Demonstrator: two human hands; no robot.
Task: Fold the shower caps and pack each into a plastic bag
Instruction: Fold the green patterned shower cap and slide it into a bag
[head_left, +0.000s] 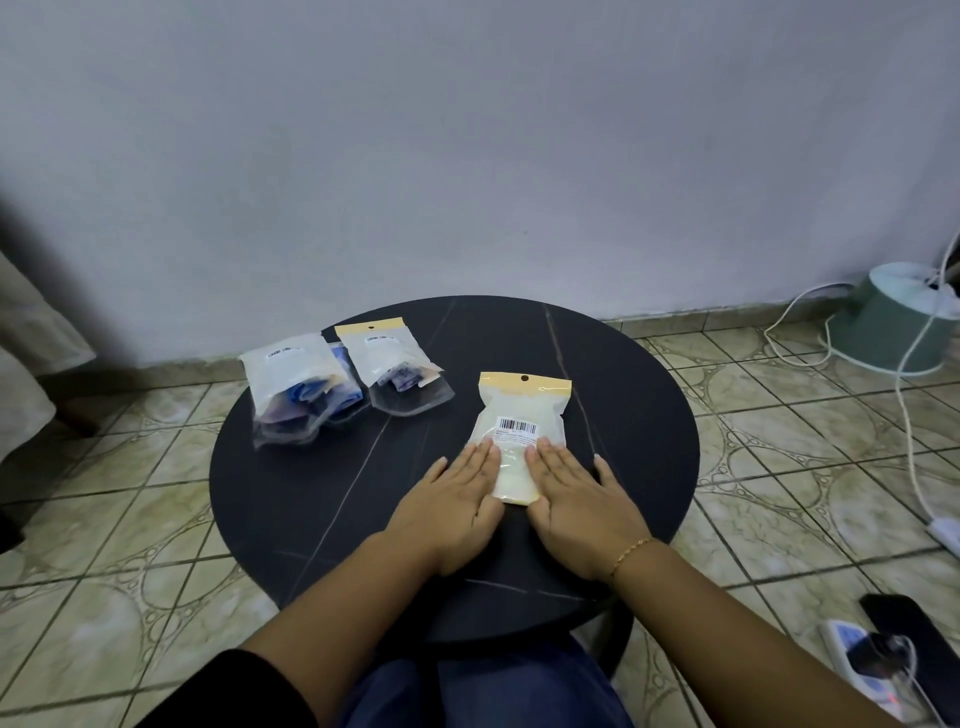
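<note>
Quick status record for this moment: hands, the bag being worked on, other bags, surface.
left hand: flat, pressing bag's lower left
right hand: flat, pressing bag's lower right
bag: yellow header, barcode label, pale contents, lying flat
packed bags: two at the table's far left, blue contents showing
table: round, dark

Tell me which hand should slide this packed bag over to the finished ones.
Left, probably. Both hands, left hand and right hand, lie flat on the packed bag, but the finished bags sit toward the table's left side.
</note>
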